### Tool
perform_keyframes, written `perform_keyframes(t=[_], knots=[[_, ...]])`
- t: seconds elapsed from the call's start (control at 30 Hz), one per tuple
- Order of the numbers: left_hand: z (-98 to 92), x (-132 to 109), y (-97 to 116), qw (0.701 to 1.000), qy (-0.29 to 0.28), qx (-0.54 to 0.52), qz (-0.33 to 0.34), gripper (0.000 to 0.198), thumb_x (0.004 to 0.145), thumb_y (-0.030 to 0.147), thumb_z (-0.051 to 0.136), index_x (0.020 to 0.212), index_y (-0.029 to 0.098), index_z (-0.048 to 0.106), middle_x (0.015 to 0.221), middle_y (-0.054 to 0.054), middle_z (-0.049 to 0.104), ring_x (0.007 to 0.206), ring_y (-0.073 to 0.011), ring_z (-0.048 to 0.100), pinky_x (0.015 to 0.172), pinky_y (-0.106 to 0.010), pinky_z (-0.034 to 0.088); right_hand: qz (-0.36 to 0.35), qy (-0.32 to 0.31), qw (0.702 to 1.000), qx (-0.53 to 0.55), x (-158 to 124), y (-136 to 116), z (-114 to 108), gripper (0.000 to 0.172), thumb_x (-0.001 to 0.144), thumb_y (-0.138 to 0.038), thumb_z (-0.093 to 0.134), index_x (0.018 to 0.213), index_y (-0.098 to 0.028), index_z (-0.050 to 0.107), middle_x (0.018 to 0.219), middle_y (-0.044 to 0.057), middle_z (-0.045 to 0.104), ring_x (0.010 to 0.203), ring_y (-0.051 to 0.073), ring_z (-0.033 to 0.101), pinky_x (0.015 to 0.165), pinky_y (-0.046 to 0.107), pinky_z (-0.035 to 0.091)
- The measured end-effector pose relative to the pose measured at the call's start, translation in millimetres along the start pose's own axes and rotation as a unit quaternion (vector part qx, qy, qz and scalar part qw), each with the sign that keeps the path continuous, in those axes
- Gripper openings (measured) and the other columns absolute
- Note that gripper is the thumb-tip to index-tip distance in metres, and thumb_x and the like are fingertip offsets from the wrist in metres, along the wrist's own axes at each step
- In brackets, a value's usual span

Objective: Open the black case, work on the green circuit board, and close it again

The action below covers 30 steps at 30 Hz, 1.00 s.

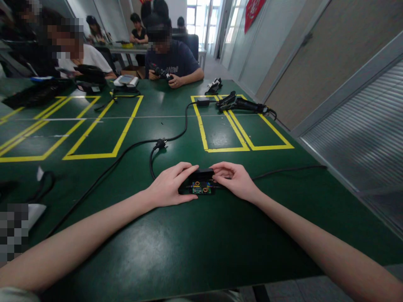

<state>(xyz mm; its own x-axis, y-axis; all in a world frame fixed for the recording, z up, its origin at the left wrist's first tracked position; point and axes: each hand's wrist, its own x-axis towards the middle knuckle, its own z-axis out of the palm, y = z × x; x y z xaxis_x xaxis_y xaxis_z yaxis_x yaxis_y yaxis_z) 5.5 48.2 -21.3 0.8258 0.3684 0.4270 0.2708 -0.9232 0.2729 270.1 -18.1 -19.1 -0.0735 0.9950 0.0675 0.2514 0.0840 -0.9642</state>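
Note:
An opened power adapter lies on the green table in front of me, its circuit board showing coils and small parts. Just behind the board, the black casing cover is tilted up. My left hand is closed around the left side of the adapter, fingers along the cover and thumb at the board's near edge. With its fingertips, my right hand pinches the right end of the cover. The lower casing is partly hidden by my hands. A black cord leads in behind my left hand, and another cable runs off to the right.
A plug and a long cable lie beyond my hands. Yellow tape marks rectangles on the table. Farther back are a second adapter, bundled black cables and a white device. A person sits opposite, holding a black object.

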Motion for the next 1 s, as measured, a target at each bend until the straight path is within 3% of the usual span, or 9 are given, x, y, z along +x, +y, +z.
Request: perform_keyframes(t=[0.3, 0.57, 0.67, 0.77, 0.87, 1.0], knots=[[-0.5, -1, -1, 0.999, 0.015, 0.000, 0.029, 0.091, 0.092, 0.046, 0.075, 0.165, 0.023, 0.027, 0.138, -0.018, 0.058, 0.122, -0.0325, 0.065, 0.098, -0.047, 0.062, 0.015, -0.009, 1.000, 0.016, -2, -2, -2, 0.029, 0.077, -0.036, 0.080, 0.099, -0.018, 0.075, 0.093, 0.007, 0.079, 0.081, 0.020, 0.078, 0.077, 0.034, 0.067], [-1.2, -2, -1, 0.999, 0.023, 0.008, 0.040, 0.080, 0.097, 0.048, 0.070, 0.162, 0.022, 0.032, 0.134, -0.017, 0.061, 0.121, -0.0307, 0.065, 0.097, -0.045, 0.062, 0.008, -0.034, 0.999, 0.008, -2, -3, -4, 0.022, 0.081, -0.032, 0.075, 0.098, -0.018, 0.073, 0.094, 0.007, 0.078, 0.086, 0.022, 0.078, 0.081, 0.037, 0.066], [-2.1, -1, -2, 0.998, 0.020, -0.002, 0.054, 0.068, 0.100, 0.047, 0.067, 0.157, 0.020, 0.041, 0.124, -0.016, 0.066, 0.112, -0.0281, 0.067, 0.092, -0.043, 0.062, -0.075, -0.074, 0.994, -0.042, -4, -8, -10, 0.016, 0.084, -0.023, 0.067, 0.099, -0.020, 0.074, 0.098, 0.007, 0.077, 0.094, 0.022, 0.076, 0.090, 0.041, 0.063], [-4.0, 0, -3, 0.997, 0.022, -0.013, 0.079, 0.048, 0.103, 0.045, 0.064, 0.141, 0.017, 0.056, 0.110, -0.013, 0.070, 0.100, -0.0243, 0.068, 0.085, -0.038, 0.062, -0.181, -0.116, 0.970, -0.113, -6, -15, -15, 0.023, 0.086, -0.014, 0.060, 0.102, -0.021, 0.075, 0.105, 0.007, 0.074, 0.100, 0.022, 0.072, 0.095, 0.042, 0.059], [-5.9, 1, -2, 0.995, 0.037, -0.012, 0.095, 0.036, 0.103, 0.044, 0.064, 0.125, 0.015, 0.065, 0.104, -0.012, 0.071, 0.095, -0.0224, 0.067, 0.081, -0.035, 0.061, -0.224, -0.128, 0.952, -0.166, -8, -16, -15, 0.023, 0.088, -0.016, 0.066, 0.109, -0.021, 0.073, 0.108, 0.008, 0.070, 0.099, 0.022, 0.069, 0.092, 0.041, 0.058], [-5.5, 3, -2, 0.991, 0.063, -0.016, 0.113, 0.032, 0.103, 0.042, 0.064, 0.120, 0.015, 0.066, 0.103, -0.011, 0.071, 0.092, -0.0212, 0.067, 0.081, -0.034, 0.061, -0.270, -0.139, 0.925, -0.227, -9, -9, -10, 0.041, 0.085, -0.021, 0.078, 0.125, -0.021, 0.066, 0.113, 0.010, 0.068, 0.102, 0.023, 0.068, 0.087, 0.038, 0.058]])
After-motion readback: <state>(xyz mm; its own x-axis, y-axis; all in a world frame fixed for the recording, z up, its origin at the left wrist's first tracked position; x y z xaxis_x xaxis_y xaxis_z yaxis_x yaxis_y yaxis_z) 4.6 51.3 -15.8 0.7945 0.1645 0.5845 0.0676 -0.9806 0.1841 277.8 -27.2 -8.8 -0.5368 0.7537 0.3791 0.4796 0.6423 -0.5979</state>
